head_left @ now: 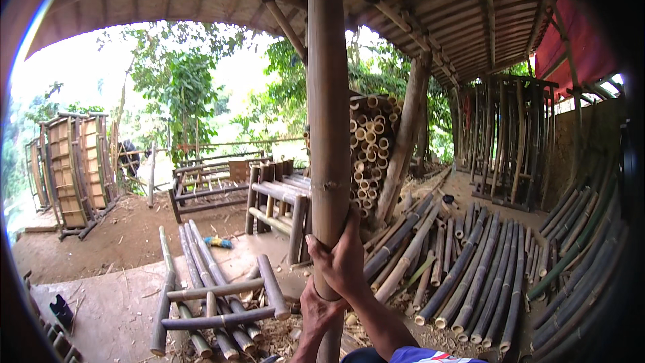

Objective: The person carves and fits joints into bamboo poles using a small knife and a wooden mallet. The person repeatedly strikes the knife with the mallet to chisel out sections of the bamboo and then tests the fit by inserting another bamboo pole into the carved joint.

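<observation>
A thick brown bamboo pole [328,94] stands upright close in front of me, running from the roof area down past the lower edge. My right hand [341,255] is wrapped round it, thumb across the front. Just below, my left hand [318,308] grips the same pole from its left side. Both hands are closed, one above the other. The pole's ends are out of sight. To the left, a small bamboo frame [222,323] with crosspieces lies on several loose bamboo poles [198,249].
Many cut bamboo poles [480,275] lie on the ground at right. A stack of bamboo tubes [369,154] and a slanting wooden post [406,134] stand behind the pole. A bamboo bench [282,195] is at centre-left. Tall frames [507,141] lean far right, bamboo panels [70,168] far left.
</observation>
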Motion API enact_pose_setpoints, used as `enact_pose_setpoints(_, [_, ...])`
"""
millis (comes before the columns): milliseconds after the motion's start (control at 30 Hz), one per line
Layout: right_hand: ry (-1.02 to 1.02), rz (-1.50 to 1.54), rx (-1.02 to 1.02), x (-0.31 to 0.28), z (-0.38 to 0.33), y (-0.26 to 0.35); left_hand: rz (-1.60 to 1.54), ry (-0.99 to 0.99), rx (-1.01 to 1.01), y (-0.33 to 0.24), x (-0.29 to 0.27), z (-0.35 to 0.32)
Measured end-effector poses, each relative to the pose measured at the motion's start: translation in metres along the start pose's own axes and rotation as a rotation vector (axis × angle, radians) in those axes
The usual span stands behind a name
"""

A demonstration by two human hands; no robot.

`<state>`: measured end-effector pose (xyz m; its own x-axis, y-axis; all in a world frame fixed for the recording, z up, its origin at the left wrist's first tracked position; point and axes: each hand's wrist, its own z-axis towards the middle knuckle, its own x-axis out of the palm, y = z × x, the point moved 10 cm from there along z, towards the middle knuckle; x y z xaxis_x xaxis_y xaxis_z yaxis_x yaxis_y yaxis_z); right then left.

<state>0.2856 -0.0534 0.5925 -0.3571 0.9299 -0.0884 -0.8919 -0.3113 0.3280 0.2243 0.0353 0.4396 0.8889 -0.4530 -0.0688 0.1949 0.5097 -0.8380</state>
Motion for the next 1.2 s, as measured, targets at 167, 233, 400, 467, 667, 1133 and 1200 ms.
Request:
enact_pose_setpoints(167, [0.018, 0.029, 0.036, 0.010, -0.001, 0.005, -0.088, 0.067, -0.041, 0.010, -0.005, 0.003])
enact_pose_setpoints(233, [0.003, 0.000, 0.042, 0.008, -0.001, 0.007, -0.115, 0.041, 0.025, 0.006, -0.011, 0.004])
enact_pose_setpoints(400, [-0.010, -0.023, 0.045, 0.008, -0.001, 0.015, -0.172, 0.160, -0.020, 0.016, -0.004, 0.010])
enact_pose_setpoints(467, [-0.042, -0.145, 0.102, 0.005, -0.005, 0.009, -0.304, 0.250, -0.021, 0.014, 0.005, 0.009])
enact_pose_setpoints(667, [0.166, 0.232, 0.171, -0.001, 0.002, -0.008, -0.016, -0.011, 0.028, -0.012, -0.005, -0.006])
enact_pose_setpoints(1133, [-0.103, -0.330, -0.129, -0.029, 0.324, 0.087, -0.293, 0.133, 0.003, 0.008, 0.016, 0.004])
enact_pose_setpoints(1200, [-0.138, -0.327, -0.190, -0.024, 0.322, 0.089, -0.242, 0.297, -0.116, 0.023, 0.027, 0.007])
